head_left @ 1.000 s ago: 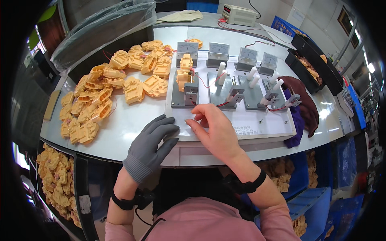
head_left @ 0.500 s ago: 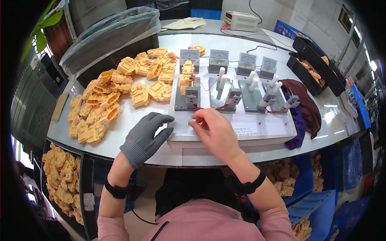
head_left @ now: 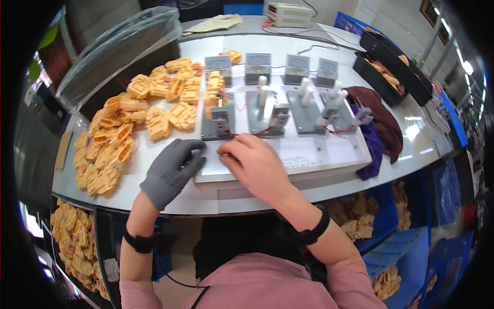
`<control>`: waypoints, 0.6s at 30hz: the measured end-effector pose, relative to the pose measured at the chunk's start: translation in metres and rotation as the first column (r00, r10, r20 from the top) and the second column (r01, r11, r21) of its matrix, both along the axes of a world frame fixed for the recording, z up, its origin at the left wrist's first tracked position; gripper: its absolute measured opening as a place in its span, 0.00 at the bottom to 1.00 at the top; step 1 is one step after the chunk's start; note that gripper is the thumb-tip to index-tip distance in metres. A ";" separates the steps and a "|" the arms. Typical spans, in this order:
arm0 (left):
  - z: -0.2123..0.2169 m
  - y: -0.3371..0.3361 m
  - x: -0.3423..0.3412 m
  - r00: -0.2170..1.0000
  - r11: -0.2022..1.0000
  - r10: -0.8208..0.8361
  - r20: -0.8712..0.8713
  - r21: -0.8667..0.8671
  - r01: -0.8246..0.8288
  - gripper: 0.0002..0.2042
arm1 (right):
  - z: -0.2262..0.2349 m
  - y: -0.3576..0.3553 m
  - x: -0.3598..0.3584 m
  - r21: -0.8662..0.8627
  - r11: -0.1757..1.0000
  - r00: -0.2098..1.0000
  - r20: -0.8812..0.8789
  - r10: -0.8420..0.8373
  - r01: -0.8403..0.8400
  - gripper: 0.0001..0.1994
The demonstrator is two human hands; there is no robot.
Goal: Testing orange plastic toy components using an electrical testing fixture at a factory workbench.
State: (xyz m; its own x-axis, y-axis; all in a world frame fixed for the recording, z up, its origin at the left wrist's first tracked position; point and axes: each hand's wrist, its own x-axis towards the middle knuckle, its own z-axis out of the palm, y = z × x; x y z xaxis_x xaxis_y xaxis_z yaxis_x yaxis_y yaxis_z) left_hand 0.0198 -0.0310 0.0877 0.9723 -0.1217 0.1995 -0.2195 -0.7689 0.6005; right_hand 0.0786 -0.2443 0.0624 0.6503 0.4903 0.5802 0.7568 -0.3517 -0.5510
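My left hand (head_left: 172, 170), in a grey glove, is held with thumb and fingers apart, beside the left edge of a white board (head_left: 288, 167). It holds nothing that I can see. My right hand (head_left: 257, 165) is bare and sits over the board's front left part. Its thumb and forefinger are pinched close together; whatever lies between them is too small to make out. Just beyond stands a grey fixture (head_left: 221, 123) with a yellow plastic housing (head_left: 214, 95) on it. Behind that is a panel meter (head_left: 218, 69).
Yellow housings (head_left: 110, 139) are heaped on the left of the table. More grey fixtures with white pegs (head_left: 263, 96) and meters line the board. Purple and brown cloths (head_left: 381, 123) lie at right. Black bins (head_left: 381, 77) and a power supply (head_left: 288, 15) stand behind.
The whole view has shifted, so the table and board appear farther left and slightly higher. Both hands keep nearly the same places by the board, with the right fingers still pinched.
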 end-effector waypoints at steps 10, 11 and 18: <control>0.000 -0.006 0.003 0.994 0.996 0.080 -0.072 -0.041 -0.083 0.14 | -0.006 0.000 0.001 0.005 0.999 0.999 0.024 -0.045 0.044 0.03; 0.000 -0.006 0.003 0.995 0.995 0.073 -0.071 -0.059 -0.077 0.14 | -0.006 0.000 0.001 0.018 0.999 0.999 0.029 -0.036 0.035 0.03; -0.001 -0.005 0.003 0.997 0.996 0.061 -0.052 -0.060 -0.064 0.16 | -0.007 0.001 -0.001 0.005 0.998 0.995 0.076 -0.057 0.057 0.02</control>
